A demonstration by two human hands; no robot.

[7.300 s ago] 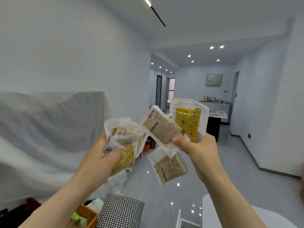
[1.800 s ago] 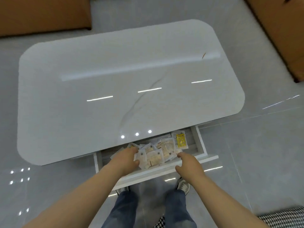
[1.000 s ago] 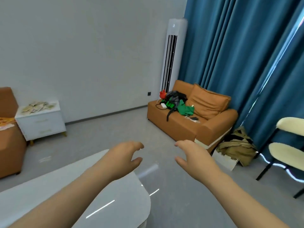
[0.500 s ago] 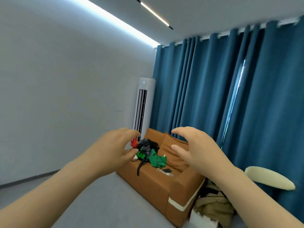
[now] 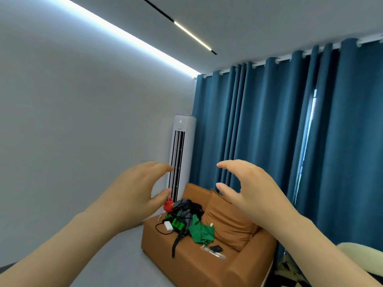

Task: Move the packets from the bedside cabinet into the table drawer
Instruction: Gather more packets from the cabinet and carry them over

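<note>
Both hands are raised in front of the camera with nothing in them: the left hand [image 5: 134,193] is cupped with its fingers [image 5: 159,167] spread apart from the thumb, and the right hand [image 5: 251,189] mirrors it, fingers [image 5: 230,164] apart and curved, gripping nothing. The two hands are near each other but not touching. No packets can be seen anywhere in this view, nor the bedside cabinet they come from, nor the bench with its drawer, so where the packets lie cannot be told from here. The head is tilted up toward a corner of the room: a white standing air conditioner [image 5: 182,154] against the grey wall, blue curtains [image 5: 279,141] across the window, and below them an orange sofa [image 5: 207,255] carrying a heap of green cloth [image 5: 202,230], a dark bag, a red item and a small white box on a cord. A pale chair seat [image 5: 360,253] shows at the lower right edge. Judging from the empty hands alone, no load is being carried at this moment; whether packets remain on the cabinet, and whether the drawer is shut, cannot be judged, so how much of the job is left is open.
</note>
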